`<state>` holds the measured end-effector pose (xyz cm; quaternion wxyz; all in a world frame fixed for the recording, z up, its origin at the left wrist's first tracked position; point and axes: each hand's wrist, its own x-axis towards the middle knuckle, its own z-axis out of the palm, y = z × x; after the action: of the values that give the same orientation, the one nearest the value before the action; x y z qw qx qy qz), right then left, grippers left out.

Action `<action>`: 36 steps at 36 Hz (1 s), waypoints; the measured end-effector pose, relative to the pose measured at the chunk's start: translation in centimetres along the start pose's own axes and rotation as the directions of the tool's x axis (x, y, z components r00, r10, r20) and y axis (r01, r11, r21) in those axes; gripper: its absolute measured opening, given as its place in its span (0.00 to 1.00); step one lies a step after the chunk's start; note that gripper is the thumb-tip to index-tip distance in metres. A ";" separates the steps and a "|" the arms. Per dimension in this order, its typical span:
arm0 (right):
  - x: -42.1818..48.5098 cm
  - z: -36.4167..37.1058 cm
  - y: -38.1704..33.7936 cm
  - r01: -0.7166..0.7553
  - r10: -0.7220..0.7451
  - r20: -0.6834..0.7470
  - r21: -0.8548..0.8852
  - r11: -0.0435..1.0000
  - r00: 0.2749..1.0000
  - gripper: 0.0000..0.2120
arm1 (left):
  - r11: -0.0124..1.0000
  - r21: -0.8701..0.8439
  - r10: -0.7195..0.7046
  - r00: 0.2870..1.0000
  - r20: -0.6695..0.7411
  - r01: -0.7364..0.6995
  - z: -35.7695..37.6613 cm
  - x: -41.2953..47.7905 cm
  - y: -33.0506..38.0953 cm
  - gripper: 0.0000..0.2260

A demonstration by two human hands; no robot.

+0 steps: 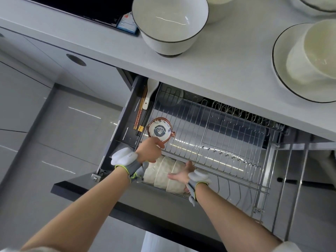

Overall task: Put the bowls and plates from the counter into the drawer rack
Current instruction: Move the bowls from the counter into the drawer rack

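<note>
While the fingers of the right hand (181, 174) lie straight and a little apart, pressed flat on the right end of the stack (163, 174), those of the left hand (151, 150) are curled at the near rim of the dish (159, 130); whether they pinch it I cannot tell. The stack, white bowls nested on their side, sits at the left of the front row of the rack (227, 128). Only the flat palm seems to prop it, so if that hand lifts before the bowls settle between the wires, they could roll or slide apart and knock together. A tug on the dish might tip it onto the stack just beside it. On the counter (218, 66) a big bowl (170, 24) and a plate (283, 82) carrying a bowl (312, 51) wait; the big bowl stands near the edge above the rack, where a rising arm might catch it
</note>
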<state>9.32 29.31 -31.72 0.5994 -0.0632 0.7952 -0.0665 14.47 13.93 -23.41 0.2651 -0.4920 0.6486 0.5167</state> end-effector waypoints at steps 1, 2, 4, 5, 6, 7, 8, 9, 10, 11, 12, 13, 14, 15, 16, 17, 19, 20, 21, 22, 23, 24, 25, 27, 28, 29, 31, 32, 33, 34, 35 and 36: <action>0.0 0.0 0.0 -0.002 0.002 0.006 -0.013 1.000 1.000 0.57 | 1.000 -0.002 0.002 1.000 0.007 -0.002 0.1 0.1 -0.1 0.16; 0.0 0.0 0.0 -0.003 0.004 0.007 -0.025 1.000 1.000 0.57 | 1.000 -0.005 0.003 1.000 0.010 -0.003 0.1 0.1 -0.1 0.16; -0.1 0.0 0.0 0.004 -0.004 0.006 -0.035 0.999 1.000 0.57 | 1.000 -0.006 -0.001 1.000 0.011 0.001 0.2 0.1 -0.2 0.16; -0.1 0.0 0.0 0.012 -0.012 0.000 -0.043 0.999 1.000 0.56 | 1.000 -0.005 -0.002 1.000 0.011 0.002 0.2 0.0 -0.2 0.15; -0.2 0.0 0.1 0.018 -0.019 -0.008 -0.049 0.999 1.000 0.56 | 1.000 -0.004 -0.002 1.000 0.010 0.002 0.2 -0.2 -0.1 0.15; -0.2 -0.1 0.1 0.017 -0.017 -0.013 -0.051 0.999 1.000 0.56 | 1.000 -0.004 -0.004 1.000 0.012 0.004 0.1 -0.3 0.0 0.15; -0.3 -0.2 0.2 0.014 -0.015 -0.015 -0.053 0.999 1.000 0.55 | 1.000 0.002 -0.001 1.000 0.014 0.001 0.1 -0.4 0.1 0.16; -0.4 -0.4 0.2 0.013 -0.014 -0.015 -0.060 0.998 1.000 0.55 | 1.000 0.012 0.002 1.000 0.017 -0.002 0.0 -0.5 0.2 0.16; -0.6 -0.6 0.3 0.011 -0.013 -0.016 -0.072 0.997 1.000 0.54 | 1.000 0.023 0.009 1.000 0.017 -0.009 -0.2 -0.7 0.4 0.17; -0.7 -1.0 0.2 0.011 -0.013 -0.023 -0.084 0.996 1.000 0.54 | 0.999 0.035 0.015 1.000 0.016 -0.016 -0.3 -0.9 0.5 0.17; -1.0 -1.3 0.1 0.008 -0.012 -0.040 -0.090 0.996 0.999 0.54 | 0.999 0.046 0.026 1.000 0.014 -0.027 -0.5 -1.1 0.7 0.16; -1.3 -1.7 0.0 0.006 -0.011 -0.056 -0.092 0.996 0.998 0.53 | 0.998 0.059 0.035 0.999 0.012 -0.036 -0.6 -1.3 0.9 0.16; -1.5 -2.1 0.0 0.004 -0.010 -0.065 -0.099 0.995 0.998 0.52 | 0.997 0.067 0.042 0.999 0.003 -0.042 -0.8 -1.5 1.1 0.15; -1.7 -2.5 -0.2 0.001 -0.008 -0.067 -0.112 0.994 0.998 0.51 | 0.997 0.059 0.039 0.999 -0.008 -0.039 -0.9 -1.7 1.3 0.15; -1.9 -2.9 -0.3 -0.003 -0.005 -0.067 -0.119 0.993 0.998 0.51 | 0.998 0.045 0.035 0.999 -0.017 -0.034 -1.1 -2.0 1.6 0.15; -2.0 -3.1 -0.5 -0.013 0.006 -0.061 -0.117 0.993 0.998 0.51 | 0.999 0.035 0.029 0.999 -0.017 -0.028 -1.2 -2.2 1.7 0.15; -2.7 -3.8 -1.1 -0.019 0.014 -0.057 -0.099 0.995 0.998 0.52 | 0.999 0.036 0.034 0.999 -0.011 -0.034 -1.4 -2.9 2.2 0.15; -3.1 -4.0 -1.3 -0.023 0.018 -0.051 -0.091 0.996 0.999 0.53 | 0.998 0.041 0.038 0.999 -0.009 -0.038 -1.5 -3.2 2.4 0.16; -3.4 -4.3 -1.6 -0.017 0.015 -0.035 -0.078 0.997 0.999 0.53 | 0.998 0.046 0.041 0.999 -0.010 -0.041 -1.6 -3.7 2.7 0.16; -3.7 -4.5 -1.9 -0.012 0.012 0.002 -0.065 0.998 1.000 0.52 | 0.998 0.052 0.047 0.999 -0.009 -0.047 -1.8 -4.1 3.0 0.16; -4.2 -4.8 -2.2 -0.019 0.020 0.043 -0.028 0.999 0.999 0.51 | 0.997 0.056 0.053 0.999 -0.007 -0.053 -2.0 -4.5 3.3 0.15; -4.9 -5.2 -2.7 -0.031 0.029 0.076 0.025 0.999 0.997 0.49 | 0.996 0.058 0.063 0.998 -0.003 -0.063 -2.3 -4.9 3.7 0.15; -5.7 -5.7 -3.2 -0.026 0.021 0.078 0.066 0.997 0.997 0.45 | 0.996 0.059 0.074 0.997 0.003 -0.074 -2.5 -5.5 4.1 0.15; -7.5 -6.9 -4.1 -0.002 -0.004 0.074 0.083 0.997 0.997 0.35 | 0.993 0.062 0.098 0.995 0.003 -0.098 -3.1 -6.5 4.8 0.14; -8.8 -7.7 -4.8 0.005 -0.013 0.097 0.083 0.997 0.995 0.31 | 0.990 0.069 0.121 0.993 0.002 -0.121 -3.6 -7.2 5.3 0.14; -9.6 -8.1 -5.1 -0.003 -0.008 0.130 0.088 0.996 0.992 0.29 | 0.988 0.073 0.133 0.991 0.009 -0.134 -3.8 -7.5 5.4 0.12; -12.1 -9.7 -6.2 0.054 -0.065 0.088 0.117 0.992 0.994 0.28 | 0.981 0.063 0.182 0.983 -0.005 -0.181 -4.6 -8.5 6.1 0.07; -13.4 -10.5 -6.5 0.109 -0.117 0.051 0.141 0.984 0.992 0.28 | 0.977 0.048 0.211 0.977 -0.025 -0.209 -5.1 -9.0 6.4 0.06; -14.6 -11.4 -7.0 0.166 -0.171 0.015 0.188 0.968 0.985 0.27 | 0.971 0.027 0.240 0.969 -0.050 -0.239 -5.6 -9.3 6.8 0.05; -15.7 -12.2 -7.4 0.226 -0.227 -0.021 0.247 0.942 0.974 0.26 | 0.964 -0.001 0.267 0.961 -0.078 -0.268 -6.3 -9.7 7.2 0.05; -16.8 -13.2 -8.0 0.291 -0.282 -0.072 0.297 0.910 0.957 0.23 | 0.955 -0.036 0.288 0.951 -0.110 -0.293 -7.0 -10.0 7.9 0.05; -17.8 -13.9 -8.6 0.346 -0.323 -0.122 0.318 0.883 0.938 0.19 | 0.946 -0.076 0.303 0.941 -0.148 -0.316 -7.6 -10.3 8.4 0.05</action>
<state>0.97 24.49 -9.51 0.5546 -0.0944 0.7684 -0.3051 11.93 10.43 -8.69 0.1116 -0.4301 0.7080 0.5489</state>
